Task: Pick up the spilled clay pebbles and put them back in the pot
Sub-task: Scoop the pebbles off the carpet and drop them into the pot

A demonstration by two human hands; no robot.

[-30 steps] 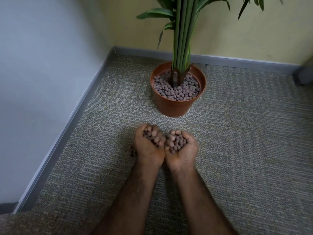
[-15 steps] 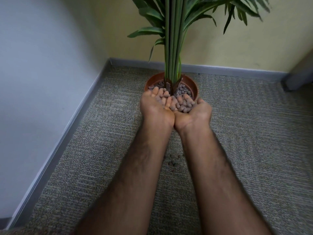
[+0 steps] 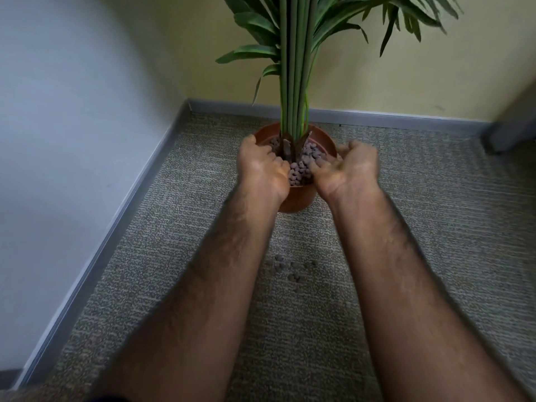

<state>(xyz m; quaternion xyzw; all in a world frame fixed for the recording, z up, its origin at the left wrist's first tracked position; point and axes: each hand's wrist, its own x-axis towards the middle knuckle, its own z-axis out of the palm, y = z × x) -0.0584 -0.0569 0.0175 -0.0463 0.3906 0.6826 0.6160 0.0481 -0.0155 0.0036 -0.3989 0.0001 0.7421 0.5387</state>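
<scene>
The terracotta pot [image 3: 296,201] stands on the carpet near the room's corner, filled with brown-grey clay pebbles [image 3: 301,169] around the green plant stems [image 3: 294,82]. My left hand [image 3: 261,169] is over the pot's left rim, fingers spread and tipped inward. Over the right rim, my right hand [image 3: 346,169] is blurred, palm up and open. A gap between the hands shows the pebbles in the pot. Several spilled pebbles [image 3: 293,272] lie on the carpet between my forearms.
Grey carpet [image 3: 435,227] covers the floor. A white wall [image 3: 72,140] with a grey skirting board runs along the left, a yellow wall [image 3: 377,82] stands behind the pot, and a grey object [image 3: 510,129] sits at the far right.
My cupped hands rose from the carpet with a heap of pebbles, reached the pot, then parted over it. The heap has left my palms.
</scene>
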